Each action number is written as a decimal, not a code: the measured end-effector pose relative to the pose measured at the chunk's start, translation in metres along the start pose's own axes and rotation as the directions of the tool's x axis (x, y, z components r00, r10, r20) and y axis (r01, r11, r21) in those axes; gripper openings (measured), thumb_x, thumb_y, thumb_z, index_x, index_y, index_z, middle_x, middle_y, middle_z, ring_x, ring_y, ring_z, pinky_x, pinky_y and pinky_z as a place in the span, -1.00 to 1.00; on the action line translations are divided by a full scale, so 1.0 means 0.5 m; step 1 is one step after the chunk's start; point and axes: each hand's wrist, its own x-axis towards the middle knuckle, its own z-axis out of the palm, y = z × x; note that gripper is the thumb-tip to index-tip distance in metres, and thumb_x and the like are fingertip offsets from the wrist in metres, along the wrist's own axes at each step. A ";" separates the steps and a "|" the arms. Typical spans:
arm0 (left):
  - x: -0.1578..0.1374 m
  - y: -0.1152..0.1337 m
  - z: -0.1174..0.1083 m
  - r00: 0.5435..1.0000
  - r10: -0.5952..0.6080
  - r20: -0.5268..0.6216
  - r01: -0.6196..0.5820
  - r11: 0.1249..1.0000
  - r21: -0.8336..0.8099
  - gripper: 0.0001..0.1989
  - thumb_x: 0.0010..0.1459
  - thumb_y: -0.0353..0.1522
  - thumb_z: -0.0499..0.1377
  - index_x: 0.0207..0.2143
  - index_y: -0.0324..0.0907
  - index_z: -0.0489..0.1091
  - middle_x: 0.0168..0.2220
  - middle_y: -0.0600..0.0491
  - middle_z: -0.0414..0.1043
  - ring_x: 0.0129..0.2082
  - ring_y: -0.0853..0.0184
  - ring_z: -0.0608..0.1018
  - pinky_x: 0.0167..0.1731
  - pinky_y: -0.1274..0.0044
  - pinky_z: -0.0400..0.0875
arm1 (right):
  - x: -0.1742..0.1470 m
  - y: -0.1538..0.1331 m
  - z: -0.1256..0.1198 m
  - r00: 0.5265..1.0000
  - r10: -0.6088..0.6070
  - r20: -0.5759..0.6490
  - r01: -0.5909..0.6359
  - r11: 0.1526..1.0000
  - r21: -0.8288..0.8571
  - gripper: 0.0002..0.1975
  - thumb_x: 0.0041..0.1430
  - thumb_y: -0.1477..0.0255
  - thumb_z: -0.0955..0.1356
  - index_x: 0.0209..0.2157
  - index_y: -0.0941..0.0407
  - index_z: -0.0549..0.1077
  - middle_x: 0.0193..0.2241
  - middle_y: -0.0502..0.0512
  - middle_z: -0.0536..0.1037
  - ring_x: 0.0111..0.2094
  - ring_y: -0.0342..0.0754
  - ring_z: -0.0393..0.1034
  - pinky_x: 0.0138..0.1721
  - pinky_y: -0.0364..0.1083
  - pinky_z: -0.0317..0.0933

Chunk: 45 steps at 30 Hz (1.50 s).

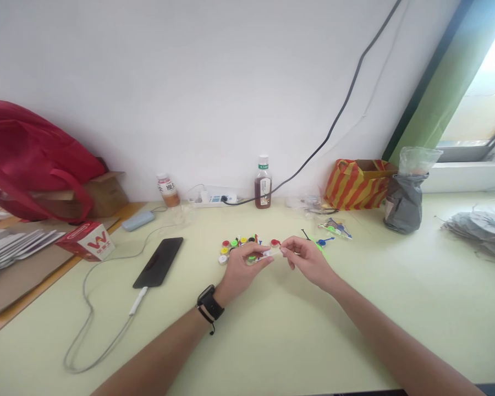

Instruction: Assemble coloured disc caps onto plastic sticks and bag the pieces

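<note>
My left hand point(244, 267) and my right hand point(307, 260) meet above the table, fingertips close together. Between them is a small whitish, see-through piece point(275, 252), too small to name. The thumb and forefinger of my left hand close on its left side. On its right side, my right hand pinches with thumb and forefinger, the other fingers curled. Behind and beside my left hand lie several small round plastic pieces point(224, 251) in red, yellow, green, white and black. A red piece point(275, 242) lies just beyond the fingertips. Blue arrow-shaped pieces point(325, 242) lie past my right hand.
A black phone point(159, 263) on a white cable lies left. Along the wall stand a drink bottle point(168, 191), a power strip point(216, 199), a dark bottle point(263, 184) and a striped bag point(357, 185). A clear packet point(336, 227) holds more pieces. A red-white box point(88, 241) sits left.
</note>
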 end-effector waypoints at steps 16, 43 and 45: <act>-0.008 0.007 0.005 0.994 0.053 0.092 -0.060 0.996 0.072 -0.87 0.15 -0.30 0.40 -0.31 -0.17 0.59 -0.26 -0.05 0.64 -0.23 0.23 0.64 -0.14 0.42 0.52 | -0.004 -0.006 0.010 0.999 0.013 -0.029 -0.012 0.999 0.047 -0.65 0.23 0.08 0.43 -0.27 0.09 0.48 -0.36 0.03 0.47 -0.51 -0.17 0.24 -0.49 -0.11 0.22; 0.007 0.031 -0.005 0.947 -0.293 0.136 0.322 0.840 -0.437 -0.65 -0.01 -0.27 0.50 -0.19 -0.24 0.61 -0.27 -0.04 0.64 -0.29 0.28 0.67 -0.13 0.39 0.60 | -0.015 -0.012 0.001 0.997 0.011 0.072 -0.007 0.998 -0.059 -0.42 0.37 0.02 0.28 -0.62 0.10 0.40 -0.61 -0.01 0.32 -0.56 -0.14 0.13 -0.46 -0.08 0.10; 0.007 0.029 -0.005 0.949 -0.291 0.125 0.316 0.844 -0.433 -0.65 -0.01 -0.27 0.50 -0.18 -0.24 0.61 -0.28 -0.04 0.64 -0.29 0.27 0.67 -0.13 0.38 0.60 | -0.013 -0.012 -0.002 0.995 0.043 0.088 -0.038 0.997 -0.066 -0.30 0.36 -0.04 0.25 -0.75 0.09 0.17 -0.71 -0.04 0.16 -0.61 -0.15 0.05 -0.49 -0.07 0.05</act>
